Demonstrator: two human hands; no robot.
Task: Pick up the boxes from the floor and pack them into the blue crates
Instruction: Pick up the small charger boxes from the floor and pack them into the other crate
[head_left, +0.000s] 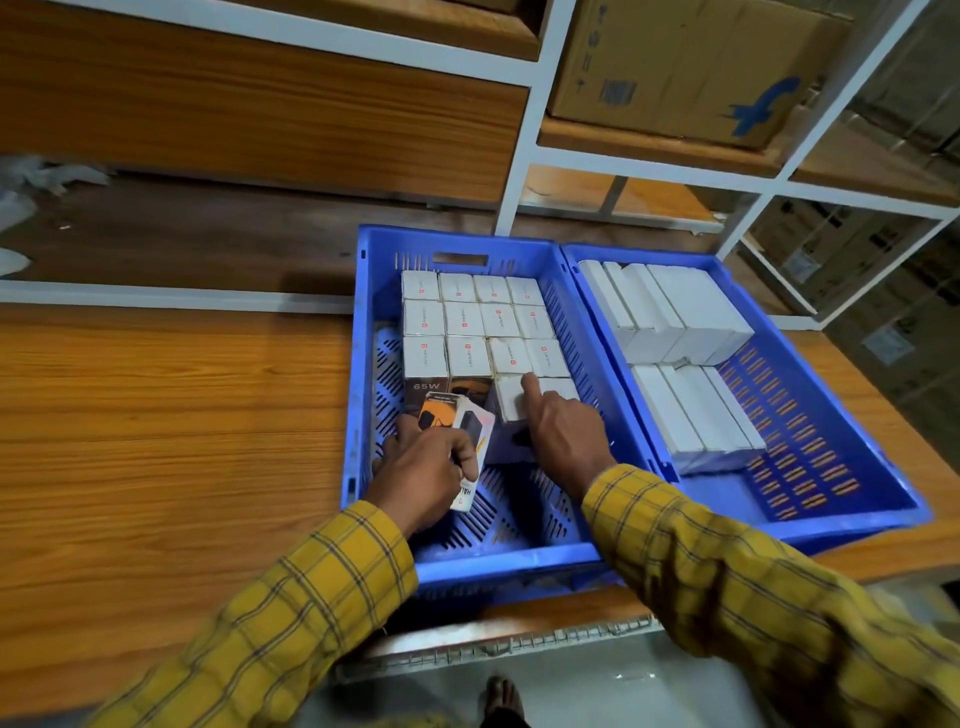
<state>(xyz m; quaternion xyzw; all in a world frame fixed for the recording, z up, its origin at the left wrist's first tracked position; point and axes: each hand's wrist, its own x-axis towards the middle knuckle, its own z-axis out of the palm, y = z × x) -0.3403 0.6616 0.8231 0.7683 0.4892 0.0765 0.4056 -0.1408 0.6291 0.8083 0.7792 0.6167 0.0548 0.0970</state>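
Head camera looked down on 2 blue perforated plastic crates side by side on a wood-grain shelf (156, 415). Inside the left blue crate (363, 364), small white cardboard boxes (480, 322) stood upright in tight rows, with bare floor nearer the person. The right blue crate (831, 467) held longer white boxes (675, 312) in 2 groups against its left wall. The left hand (421, 473), in a yellow checked sleeve (291, 613), gripped a small white, orange and black printed box (457, 431), fingers curled round it, just in front of the packed rows. The right hand (563, 431) pointed its index finger at the top of a white box in the front row (511, 402), apparently touching it; its other fingers were curled and held nothing. Judging by size, the held box was probably light and stiff, with smooth card that could slip, so gripping its 2 long sides seemed best. Its corners might crush if forced into a tight gap. No boxes on the floor were visible.
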